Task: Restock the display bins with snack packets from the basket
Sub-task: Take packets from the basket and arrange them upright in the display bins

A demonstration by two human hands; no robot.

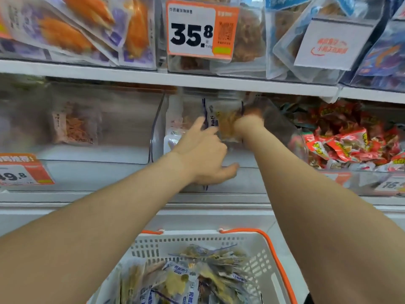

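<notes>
Clear plastic middle bin (pixel 156 132) on the lower shelf, head view: both hands are reaching into it, so a placement is under way. One snack packet (pixel 223 123) stands upright between the hands, inside the bin opening. A few pale packets lie behind and below it, so the bin looks partly stocked and far from full.

The white basket (pixel 197 234) with orange handles sits below and holds a loose heap of basket packets (pixel 182 279) of the same kind. Judged from that, most of the restock is left to do.

The left bin (pixel 74 126) shows only a few packets through its hazy front. The right bin (pixel 350 141) is piled with red wrappers.

Left hand (pixel 203 156): forefinger straight and touching the packet's left edge, thumb out low along the bin front, other fingers bent. A purple sliver shows under the palm. I cannot tell whether it grips anything.

Right hand (pixel 252 116): motion-blurred at the packet's right side, fingers unresolved, grip cannot be told.

The bin rear is hidden behind the arms. The basket's near end is cut off by the frame. Packet print is unreadable.
</notes>
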